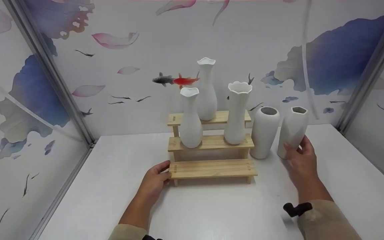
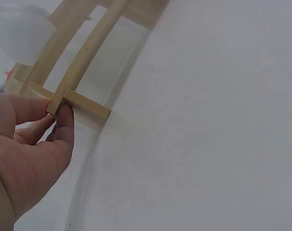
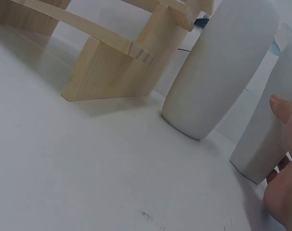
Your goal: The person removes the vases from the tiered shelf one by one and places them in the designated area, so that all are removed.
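Note:
A three-step wooden stand (image 1: 212, 168) stands on the white table. My left hand (image 1: 153, 183) pinches the left end of its lowest step between thumb and fingers, as the left wrist view also shows. Right of the stand, my right hand (image 1: 302, 163) grips the lower part of a white vase with an angular mouth (image 1: 293, 126), thumb in front and fingers round the far side. That vase stands upright, or nearly so, with its base at the table. Beside it is a rounded white vase (image 1: 265, 133), which neither hand touches.
On the middle step stand a slim-necked white vase (image 1: 191, 123) and a wider ruffled-mouth vase (image 1: 237, 116). One tall white vase (image 1: 207, 90) is on the top step. Printed wall panels (image 1: 128, 110) enclose the table (image 1: 212, 213) at the back and both sides.

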`<action>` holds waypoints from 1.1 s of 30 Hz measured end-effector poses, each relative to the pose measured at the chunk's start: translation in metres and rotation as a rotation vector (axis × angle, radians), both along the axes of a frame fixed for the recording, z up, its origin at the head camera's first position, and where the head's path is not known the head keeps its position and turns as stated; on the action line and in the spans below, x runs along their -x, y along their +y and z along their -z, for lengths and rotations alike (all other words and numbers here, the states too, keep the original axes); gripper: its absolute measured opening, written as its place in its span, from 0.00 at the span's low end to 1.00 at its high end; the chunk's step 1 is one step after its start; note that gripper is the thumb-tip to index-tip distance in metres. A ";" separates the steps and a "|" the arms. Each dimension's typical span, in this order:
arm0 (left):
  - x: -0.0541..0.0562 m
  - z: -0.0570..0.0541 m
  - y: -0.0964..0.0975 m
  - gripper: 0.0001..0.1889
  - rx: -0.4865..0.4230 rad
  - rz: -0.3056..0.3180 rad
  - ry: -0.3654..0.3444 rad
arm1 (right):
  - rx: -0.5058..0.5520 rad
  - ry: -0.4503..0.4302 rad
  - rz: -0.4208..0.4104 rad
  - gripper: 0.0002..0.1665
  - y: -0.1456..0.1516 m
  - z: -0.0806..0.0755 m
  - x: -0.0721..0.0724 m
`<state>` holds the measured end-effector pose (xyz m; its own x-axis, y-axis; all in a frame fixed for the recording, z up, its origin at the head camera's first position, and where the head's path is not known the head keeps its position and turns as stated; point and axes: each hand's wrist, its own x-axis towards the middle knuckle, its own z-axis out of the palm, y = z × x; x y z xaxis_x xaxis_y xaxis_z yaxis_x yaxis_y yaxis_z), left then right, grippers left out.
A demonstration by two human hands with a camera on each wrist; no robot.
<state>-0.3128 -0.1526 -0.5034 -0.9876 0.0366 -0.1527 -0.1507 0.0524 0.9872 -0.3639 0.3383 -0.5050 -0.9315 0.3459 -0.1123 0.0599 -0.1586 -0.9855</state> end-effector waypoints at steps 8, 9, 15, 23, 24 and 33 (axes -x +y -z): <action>0.000 0.000 0.000 0.29 -0.029 0.002 -0.006 | 0.020 0.018 0.008 0.57 0.001 0.005 0.002; 0.000 0.000 0.000 0.29 -0.031 0.002 -0.006 | 0.011 0.015 0.011 0.58 0.001 0.005 0.001; -0.001 -0.001 0.001 0.29 -0.034 0.001 -0.008 | 0.001 -0.019 0.074 0.60 0.003 0.004 0.001; 0.001 0.001 0.002 0.29 -0.026 -0.006 0.001 | 0.055 -0.015 0.183 0.56 0.003 -0.007 -0.001; 0.002 0.001 0.002 0.29 -0.021 -0.009 -0.002 | 0.065 -0.009 0.206 0.54 0.002 -0.009 -0.001; 0.001 0.001 0.001 0.28 -0.017 -0.011 -0.018 | 0.103 0.079 0.389 0.34 -0.010 -0.036 -0.005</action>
